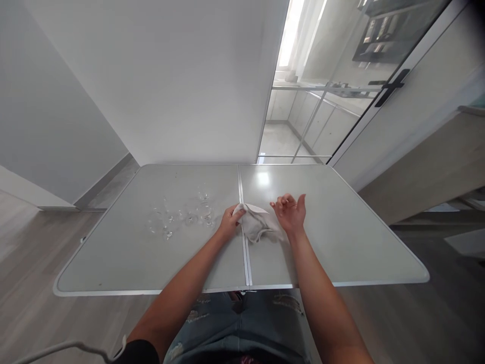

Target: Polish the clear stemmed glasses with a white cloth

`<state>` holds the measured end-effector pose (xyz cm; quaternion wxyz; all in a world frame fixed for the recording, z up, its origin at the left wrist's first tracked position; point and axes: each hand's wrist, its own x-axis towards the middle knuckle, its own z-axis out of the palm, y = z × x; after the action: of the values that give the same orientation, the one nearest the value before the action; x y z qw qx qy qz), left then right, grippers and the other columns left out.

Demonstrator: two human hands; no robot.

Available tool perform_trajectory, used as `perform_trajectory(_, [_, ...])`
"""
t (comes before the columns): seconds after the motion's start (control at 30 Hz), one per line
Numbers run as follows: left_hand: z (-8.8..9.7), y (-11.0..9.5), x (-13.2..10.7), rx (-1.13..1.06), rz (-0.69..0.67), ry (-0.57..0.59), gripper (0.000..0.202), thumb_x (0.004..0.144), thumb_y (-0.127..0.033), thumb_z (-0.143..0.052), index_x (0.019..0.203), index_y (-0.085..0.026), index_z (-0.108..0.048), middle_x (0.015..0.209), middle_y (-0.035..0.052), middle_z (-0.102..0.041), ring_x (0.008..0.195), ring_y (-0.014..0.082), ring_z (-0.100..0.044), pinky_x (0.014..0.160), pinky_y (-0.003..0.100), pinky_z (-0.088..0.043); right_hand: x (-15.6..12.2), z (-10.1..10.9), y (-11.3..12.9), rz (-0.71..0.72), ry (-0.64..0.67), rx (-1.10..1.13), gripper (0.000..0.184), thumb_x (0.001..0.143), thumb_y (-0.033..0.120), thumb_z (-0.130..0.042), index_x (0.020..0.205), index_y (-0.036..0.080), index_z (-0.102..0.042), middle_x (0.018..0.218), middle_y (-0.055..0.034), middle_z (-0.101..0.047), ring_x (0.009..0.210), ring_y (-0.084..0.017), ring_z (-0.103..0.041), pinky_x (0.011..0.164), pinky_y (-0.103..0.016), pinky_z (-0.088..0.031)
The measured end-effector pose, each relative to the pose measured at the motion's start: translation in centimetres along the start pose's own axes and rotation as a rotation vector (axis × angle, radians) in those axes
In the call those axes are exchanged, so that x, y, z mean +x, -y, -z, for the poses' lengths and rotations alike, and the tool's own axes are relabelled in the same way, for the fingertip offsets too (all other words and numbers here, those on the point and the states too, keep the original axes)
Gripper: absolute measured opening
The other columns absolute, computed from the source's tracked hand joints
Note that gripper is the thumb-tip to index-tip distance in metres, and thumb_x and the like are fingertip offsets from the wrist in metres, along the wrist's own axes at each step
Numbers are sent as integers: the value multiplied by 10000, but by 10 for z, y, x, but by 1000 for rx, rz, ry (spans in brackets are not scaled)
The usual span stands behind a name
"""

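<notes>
Cloth [255, 225] lies mid table [341, 242], across the centre seam [245, 258]. Glasses [182, 215] stand clustered just L of cloth. L hand [229, 221] on cloth's L edge, R hand [291, 212] at its R edge. Glass door [322, 101] well behind cloth, to R

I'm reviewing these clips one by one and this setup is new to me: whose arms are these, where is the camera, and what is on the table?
No machine here: a person wears a camera on the head, so the one picture looks forward and down along their own arms. The left hand grips a corner of a crumpled white cloth lying on a grey table. The right hand is open, palm up, beside the cloth. Left of the left hand stand several small clear glasses. Behind are a white wall and a glass door.
</notes>
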<state>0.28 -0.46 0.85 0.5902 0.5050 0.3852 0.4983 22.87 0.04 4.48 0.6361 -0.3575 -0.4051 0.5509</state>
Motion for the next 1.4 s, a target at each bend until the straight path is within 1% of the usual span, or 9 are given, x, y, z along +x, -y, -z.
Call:
perform_trajectory(0.13, [0, -5, -1, 200, -131, -18, 383, 809, -481, -697, 667, -160, -542, 652, -29, -433, 655, 114, -376, 593, 233, -306, -3, -8, -2, -129, 361, -188, 783, 562, 683, -879, 1198, 267, -694, 1226, -82, -701, 1128, -278, -627, 894, -355, -521])
perform_trajectory(0.27, [-6, -9, -4, 225, -171, -91, 368, 848, -463, -688, 704, -174, -511, 662, -41, -419, 646, 106, -381, 597, 231, -327, -9, -14, -16, -381, 618, -278, 595, 623, 452, -920, 1127, 194, -739, 1002, -51, -752, 902, -221, -679, 776, -304, -533])
perform_trajectory(0.47, [-15, -4, -6, 100, -56, -86, 425, 845, -574, -695, 923, -203, -502, 668, -55, -532, 544, 104, -497, 509, 223, -382, -9, -11, -27, -400, 185, -36, 413, 729, 493, -840, 1008, 202, -750, 896, -33, -766, 752, -193, -683, 652, -271, -537])
perform_trajectory(0.57, [-16, 0, -7, 104, 8, -113, 461, 849, -598, -683, 1007, -227, -460, 603, -84, -538, 414, 95, -470, 425, 212, -337, -11, -9, -30, -464, 290, -2, 505, 686, 537, -857, 1033, 191, -736, 893, -57, -767, 739, -215, -695, 627, -300, -551])
perform_trajectory(0.7, [-18, -3, -11, 184, -15, -176, 479, 849, -557, -701, 1100, -240, -444, 571, -104, -540, 396, 97, -481, 438, 211, -342, -13, -7, -36, -558, 442, -131, 595, 566, 292, -956, 1101, 182, -721, 919, -55, -775, 760, -224, -725, 675, -321, -584])
perform_trajectory(0.93, [-28, -11, -52, 522, -172, -277, 373, 887, -464, -690, 1124, -241, -508, 595, -50, -580, 559, 178, -575, 636, 282, -395, 9, 0, -49, -331, -200, 179, 273, 715, 328, -855, 933, 228, -724, 850, -4, -776, 733, -184, -727, 691, -301, -623])
perform_trajectory(1.07, [-13, -11, -93, 695, -334, -503, 185, 926, -382, -643, 916, -238, -527, 787, 33, -571, 754, 201, -568, 795, 337, -443, 19, 6, -55, -180, -358, 251, 256, 764, 333, -776, 1000, 251, -720, 1018, -8, -782, 964, -197, -742, 834, -310, -637])
perform_trajectory(1.2, [15, -14, -116, 782, -335, -859, 273, 904, -368, -667, 1087, -219, -530, 1056, 99, -567, 1014, 264, -558, 955, 433, -448, 21, 9, -64, -85, -483, 194, 327, 759, 361, -810, 1040, 233, -703, 1058, -21, -770, 1009, -197, -736, 866, -314, -637])
perform_trajectory(1.4, [40, -12, -105, 734, -180, -810, 572, 877, -390, -700, 1357, -215, -441, 1342, 156, -529, 1271, 317, -533, 1083, 525, -418, 20, 11, -72, -10, -503, 131, 474, 656, 408, -925, 996, 168, -700, 976, -53, -767, 911, -196, -740, 810, -306, -638])
